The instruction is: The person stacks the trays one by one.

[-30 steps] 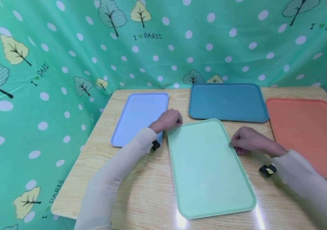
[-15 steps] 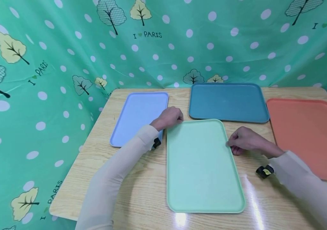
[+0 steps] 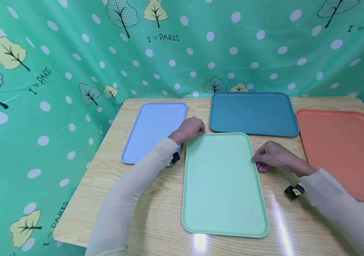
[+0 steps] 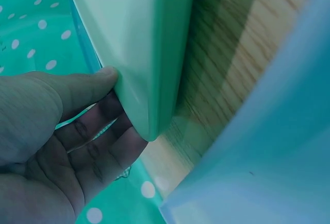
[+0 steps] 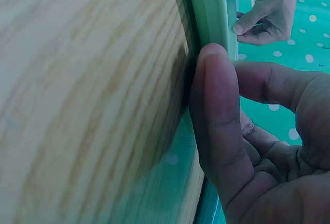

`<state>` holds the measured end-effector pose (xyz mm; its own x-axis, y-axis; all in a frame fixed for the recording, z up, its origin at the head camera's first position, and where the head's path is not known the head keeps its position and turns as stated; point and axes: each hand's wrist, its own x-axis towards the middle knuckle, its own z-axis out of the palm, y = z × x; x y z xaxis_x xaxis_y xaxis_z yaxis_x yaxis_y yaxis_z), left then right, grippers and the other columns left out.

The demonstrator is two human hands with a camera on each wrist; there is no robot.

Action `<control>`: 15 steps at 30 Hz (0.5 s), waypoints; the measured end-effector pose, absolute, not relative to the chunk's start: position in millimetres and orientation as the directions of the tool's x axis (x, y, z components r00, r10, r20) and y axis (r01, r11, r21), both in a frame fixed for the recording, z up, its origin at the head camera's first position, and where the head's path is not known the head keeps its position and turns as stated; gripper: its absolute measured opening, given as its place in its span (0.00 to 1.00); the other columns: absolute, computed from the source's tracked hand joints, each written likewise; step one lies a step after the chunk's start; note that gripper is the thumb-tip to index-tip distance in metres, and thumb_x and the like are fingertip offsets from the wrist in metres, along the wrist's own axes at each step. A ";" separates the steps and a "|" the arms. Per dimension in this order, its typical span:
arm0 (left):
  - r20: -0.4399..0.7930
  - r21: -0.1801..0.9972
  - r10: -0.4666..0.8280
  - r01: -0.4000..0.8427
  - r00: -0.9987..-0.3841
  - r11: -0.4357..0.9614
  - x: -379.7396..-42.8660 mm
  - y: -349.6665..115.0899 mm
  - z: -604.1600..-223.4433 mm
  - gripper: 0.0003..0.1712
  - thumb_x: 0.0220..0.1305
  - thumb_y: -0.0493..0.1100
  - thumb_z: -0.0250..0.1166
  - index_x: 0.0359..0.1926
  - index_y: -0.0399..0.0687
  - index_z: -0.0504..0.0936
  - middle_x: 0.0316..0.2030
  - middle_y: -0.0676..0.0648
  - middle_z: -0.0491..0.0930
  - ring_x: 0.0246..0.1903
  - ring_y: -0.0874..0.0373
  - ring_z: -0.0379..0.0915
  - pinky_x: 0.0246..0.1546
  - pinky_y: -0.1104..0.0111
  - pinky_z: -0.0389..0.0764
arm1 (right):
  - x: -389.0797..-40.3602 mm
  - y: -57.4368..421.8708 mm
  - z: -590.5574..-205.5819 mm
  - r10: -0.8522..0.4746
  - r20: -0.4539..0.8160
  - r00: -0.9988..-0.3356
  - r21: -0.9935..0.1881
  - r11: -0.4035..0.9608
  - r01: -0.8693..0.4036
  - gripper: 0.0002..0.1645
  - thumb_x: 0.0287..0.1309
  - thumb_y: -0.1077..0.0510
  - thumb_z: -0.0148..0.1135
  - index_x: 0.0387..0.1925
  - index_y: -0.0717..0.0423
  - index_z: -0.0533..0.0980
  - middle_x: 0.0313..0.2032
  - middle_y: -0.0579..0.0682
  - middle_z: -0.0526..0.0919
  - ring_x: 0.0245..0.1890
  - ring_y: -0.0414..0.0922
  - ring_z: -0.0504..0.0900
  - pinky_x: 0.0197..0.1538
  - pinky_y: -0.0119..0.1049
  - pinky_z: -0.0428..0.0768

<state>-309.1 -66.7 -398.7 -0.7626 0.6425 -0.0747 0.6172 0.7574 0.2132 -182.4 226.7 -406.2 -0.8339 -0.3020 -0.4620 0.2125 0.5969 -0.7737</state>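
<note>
A light green rectangular tray (image 3: pixel 225 188) lies on the wooden table in the head view, its long sides running away from me. My left hand (image 3: pixel 189 128) pinches its far left corner; in the left wrist view the thumb (image 4: pixel 105 77) is on the rim and the other fingers curl at the outer side. At the right long edge, my right hand (image 3: pixel 273 156) pinches the rim between thumb and fingers, as the right wrist view shows close up. Left of the green tray lies a lavender-blue tray (image 3: pixel 159 122), partly covered by my left arm.
A dark teal tray (image 3: pixel 253 112) lies at the back, close to the green tray's far edge. An orange-red tray (image 3: pixel 345 153) lies to the right, partly behind my right forearm. A green dotted cloth (image 3: pixel 188 64) hangs behind and left of the wooden table (image 3: pixel 105 185).
The green tray's near end has swung left, so its sides now run straighter away from me. Both hands keep their grip and have shifted only slightly.
</note>
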 end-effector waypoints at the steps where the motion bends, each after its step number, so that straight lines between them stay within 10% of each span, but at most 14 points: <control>1: -0.075 0.214 0.643 0.618 -0.762 0.757 -309.2 -66.7 -398.5 0.11 0.67 0.36 0.62 0.29 0.48 0.88 0.30 0.51 0.86 0.26 0.62 0.69 0.29 0.74 0.70 | -182.4 226.5 -406.1 -0.303 -0.461 -0.834 -0.775 0.596 0.212 0.14 0.65 0.59 0.60 0.34 0.68 0.81 0.23 0.52 0.85 0.25 0.44 0.85 0.31 0.37 0.86; 15: -0.099 0.207 0.637 0.611 -0.764 0.764 -314.6 -62.2 -396.4 0.11 0.68 0.37 0.61 0.33 0.49 0.89 0.34 0.51 0.87 0.29 0.61 0.75 0.34 0.72 0.77 | -184.6 226.0 -409.6 -0.309 -0.484 -0.819 -0.783 0.570 0.249 0.13 0.64 0.60 0.60 0.35 0.70 0.81 0.22 0.52 0.84 0.25 0.43 0.84 0.31 0.36 0.86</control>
<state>-314.6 -62.2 -396.4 -0.7641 0.6374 -0.0994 0.6106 0.7643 0.2072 -184.6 226.0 -409.6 -0.8186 -0.3088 -0.4843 0.2487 0.5695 -0.7834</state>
